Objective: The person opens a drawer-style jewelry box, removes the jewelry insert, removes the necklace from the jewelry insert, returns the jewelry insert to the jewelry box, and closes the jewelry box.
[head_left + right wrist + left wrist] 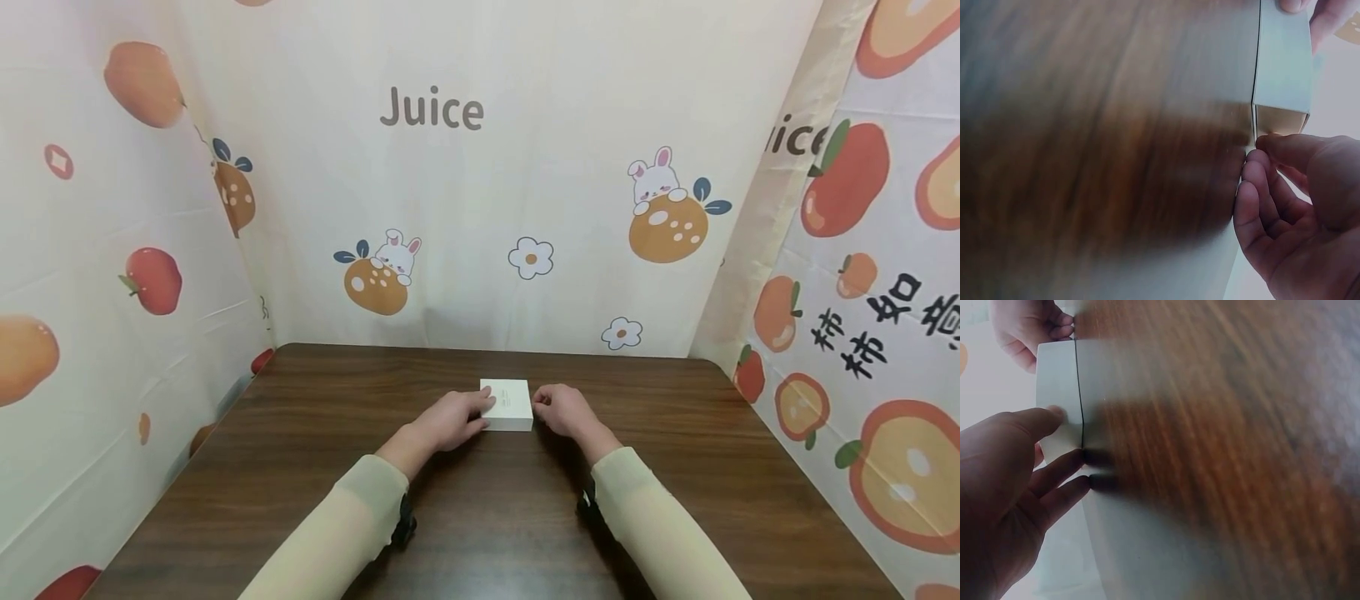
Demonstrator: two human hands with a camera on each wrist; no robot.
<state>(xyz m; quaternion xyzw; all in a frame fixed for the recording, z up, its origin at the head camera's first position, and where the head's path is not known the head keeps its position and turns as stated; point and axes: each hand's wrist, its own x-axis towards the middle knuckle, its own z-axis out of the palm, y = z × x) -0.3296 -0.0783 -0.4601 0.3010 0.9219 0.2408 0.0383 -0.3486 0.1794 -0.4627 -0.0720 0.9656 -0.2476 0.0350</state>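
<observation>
Pale yellow sleeves (pixel 330 533) cover both forearms at the lower edge of the head view, with a dark object (pixel 403 525) under the left cuff. Between the hands, a small white box (pixel 510 403) lies flat on the dark brown wooden table (pixel 495 517), toward its far edge, faint lettering on its top. The left hand (pixel 450 419) grips the box at its left end, thumb against the near side and fingertips reaching over the top. The right hand (pixel 566 411) rests at the opposite end, fingers curled inward, the thumb tip by the box's lower edge; whether they pinch it cannot be told. Behind stands a cream cloth (pixel 465 183) printed with "Juice", rabbits on orange fruit and white flowers.
</observation>
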